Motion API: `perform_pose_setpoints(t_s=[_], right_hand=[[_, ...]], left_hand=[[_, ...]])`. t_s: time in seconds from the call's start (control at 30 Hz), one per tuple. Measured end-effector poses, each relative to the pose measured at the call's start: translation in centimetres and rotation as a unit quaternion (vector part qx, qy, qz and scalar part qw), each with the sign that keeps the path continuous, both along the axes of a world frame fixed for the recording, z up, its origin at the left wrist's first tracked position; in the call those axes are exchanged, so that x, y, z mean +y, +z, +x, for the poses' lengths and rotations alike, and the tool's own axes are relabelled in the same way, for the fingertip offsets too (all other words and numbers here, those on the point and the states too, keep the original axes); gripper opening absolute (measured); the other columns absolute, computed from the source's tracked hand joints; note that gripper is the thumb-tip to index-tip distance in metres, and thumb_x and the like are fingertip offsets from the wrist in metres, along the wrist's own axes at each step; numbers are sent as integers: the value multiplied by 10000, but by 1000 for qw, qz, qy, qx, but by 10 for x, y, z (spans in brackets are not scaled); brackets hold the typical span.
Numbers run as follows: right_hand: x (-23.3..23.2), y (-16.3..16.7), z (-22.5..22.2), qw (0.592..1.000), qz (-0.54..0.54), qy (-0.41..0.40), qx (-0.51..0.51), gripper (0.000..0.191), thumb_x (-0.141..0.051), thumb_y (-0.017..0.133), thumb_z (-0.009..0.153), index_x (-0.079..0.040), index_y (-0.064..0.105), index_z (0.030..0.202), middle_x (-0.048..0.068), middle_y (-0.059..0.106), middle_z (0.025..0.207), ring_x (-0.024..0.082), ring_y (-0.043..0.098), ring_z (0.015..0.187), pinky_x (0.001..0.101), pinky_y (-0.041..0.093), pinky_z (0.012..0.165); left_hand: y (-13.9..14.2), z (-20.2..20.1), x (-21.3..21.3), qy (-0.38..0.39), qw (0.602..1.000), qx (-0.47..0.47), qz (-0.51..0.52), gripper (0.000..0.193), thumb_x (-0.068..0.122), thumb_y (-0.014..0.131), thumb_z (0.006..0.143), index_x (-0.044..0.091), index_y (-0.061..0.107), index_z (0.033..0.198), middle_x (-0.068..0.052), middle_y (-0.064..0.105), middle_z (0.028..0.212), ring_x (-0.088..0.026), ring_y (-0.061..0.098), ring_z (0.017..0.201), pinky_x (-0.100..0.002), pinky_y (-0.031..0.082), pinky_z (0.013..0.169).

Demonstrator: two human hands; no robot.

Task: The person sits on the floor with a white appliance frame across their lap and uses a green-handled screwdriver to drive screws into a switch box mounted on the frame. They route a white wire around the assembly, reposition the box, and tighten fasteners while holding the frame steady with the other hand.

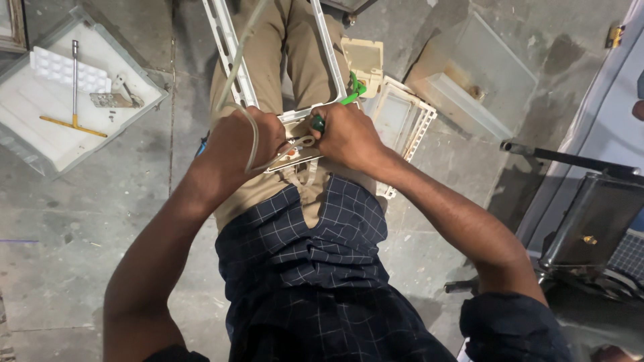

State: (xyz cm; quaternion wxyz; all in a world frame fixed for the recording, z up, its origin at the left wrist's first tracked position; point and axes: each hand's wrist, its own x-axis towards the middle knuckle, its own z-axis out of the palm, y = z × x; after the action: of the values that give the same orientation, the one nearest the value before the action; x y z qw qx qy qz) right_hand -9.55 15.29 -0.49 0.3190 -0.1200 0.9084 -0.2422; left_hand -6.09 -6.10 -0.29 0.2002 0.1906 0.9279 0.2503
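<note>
A white plastic frame (295, 117) rests against the person's lap. Left of it, a shallow white tray (40, 127) lies on the floor. The left hand (241, 141) wraps its fingers around a pale cable (249, 134) at the frame; the right hand (345, 134) closes its fingers on a green-handled tool (349, 97).

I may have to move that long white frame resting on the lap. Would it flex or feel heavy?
The white frame looks like thin, perforated rails, so probably light. Its long rails suggest some twist if lifted from one end. The left hand and right hand both grip its near end.
</note>
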Motion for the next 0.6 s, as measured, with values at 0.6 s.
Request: perform_pose_setpoints(t_s=[0.6], right_hand=[[25, 25, -24, 902, -307, -222, -209, 399, 49, 764, 860, -119, 419, 749, 144, 779, 894, 89, 648, 611, 230, 458, 459]], left_hand=[[4, -26, 0, -51, 972, -180, 144, 222, 199, 593, 955, 119, 787, 1028, -163, 753, 876, -312, 742, 832, -434, 550, 806]])
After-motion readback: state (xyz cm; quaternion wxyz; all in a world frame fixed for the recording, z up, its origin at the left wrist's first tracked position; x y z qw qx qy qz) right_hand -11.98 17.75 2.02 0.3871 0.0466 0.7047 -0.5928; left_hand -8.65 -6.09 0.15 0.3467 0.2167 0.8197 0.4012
